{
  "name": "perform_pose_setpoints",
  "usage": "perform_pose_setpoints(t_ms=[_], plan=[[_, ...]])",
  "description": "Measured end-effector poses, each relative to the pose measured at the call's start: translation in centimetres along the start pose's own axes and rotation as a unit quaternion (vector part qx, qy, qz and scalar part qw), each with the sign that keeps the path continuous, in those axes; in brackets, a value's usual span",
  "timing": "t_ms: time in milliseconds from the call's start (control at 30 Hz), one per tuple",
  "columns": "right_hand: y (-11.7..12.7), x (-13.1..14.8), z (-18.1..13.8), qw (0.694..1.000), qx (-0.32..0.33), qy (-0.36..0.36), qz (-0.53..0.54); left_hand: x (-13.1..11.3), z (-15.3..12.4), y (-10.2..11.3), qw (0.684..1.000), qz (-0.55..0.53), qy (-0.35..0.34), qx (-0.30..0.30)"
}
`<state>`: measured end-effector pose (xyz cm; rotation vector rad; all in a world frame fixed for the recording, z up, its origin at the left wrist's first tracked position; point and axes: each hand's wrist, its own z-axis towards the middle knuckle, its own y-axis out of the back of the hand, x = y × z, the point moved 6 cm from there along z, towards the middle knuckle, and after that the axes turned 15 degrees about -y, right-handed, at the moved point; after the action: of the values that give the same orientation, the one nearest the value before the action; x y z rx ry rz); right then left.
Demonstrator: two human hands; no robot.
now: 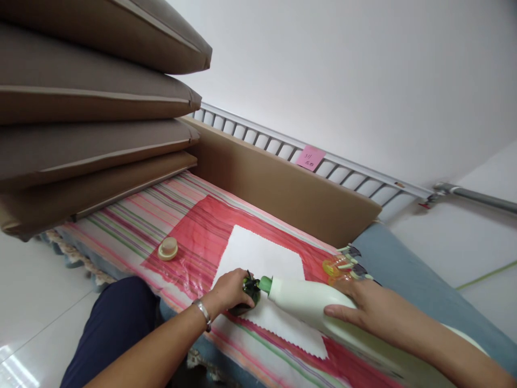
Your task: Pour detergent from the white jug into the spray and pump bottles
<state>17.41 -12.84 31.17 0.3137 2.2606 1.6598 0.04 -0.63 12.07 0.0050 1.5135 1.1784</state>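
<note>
My left hand (233, 293) is closed around a small dark green, shiny container (251, 290), whose exact kind I cannot make out. It is held over a white sheet with zigzag edges (264, 252). My right hand (367, 304) grips a large pale green bottle (302, 299), tilted far over. The bottle's darker green neck (265, 284) points left and meets the top of the container. Whether anything flows between them does not show. A round cream-coloured cap (167, 248) lies to the left, on a red translucent plastic sheet (194, 231).
Striped cloth (133, 223) covers the surface under the sheets. Several thick brown cushions (97, 99) are stacked at left. A brown board (278, 178) stands along the back, before a radiator (258, 137). Several small clear and yellow items (337, 267) lie beyond my right hand.
</note>
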Motion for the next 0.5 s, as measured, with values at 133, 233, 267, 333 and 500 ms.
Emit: perform_pose_setpoints(t_ms=[133,233,267,333,500], plan=[[0.09,0.17,-0.11,1.000,0.004,0.002,0.005,-0.05,-0.03,0.05,1.000,0.000,-0.001,-0.002],[0.10,0.18,-0.07,1.000,0.003,0.005,0.004,0.04,0.00,-0.01,1.000,-0.002,-0.001,-0.003],[0.09,0.16,-0.05,1.000,0.002,0.005,0.001,0.08,0.02,-0.04,1.000,-0.002,-0.002,-0.003],[0.04,0.12,-0.02,1.000,0.001,0.004,-0.004,0.14,0.03,-0.10,1.000,-0.003,-0.004,-0.004],[0.01,0.14,-0.04,1.000,0.003,0.003,0.000,0.26,-0.01,-0.13,1.000,-0.003,-0.003,-0.005]])
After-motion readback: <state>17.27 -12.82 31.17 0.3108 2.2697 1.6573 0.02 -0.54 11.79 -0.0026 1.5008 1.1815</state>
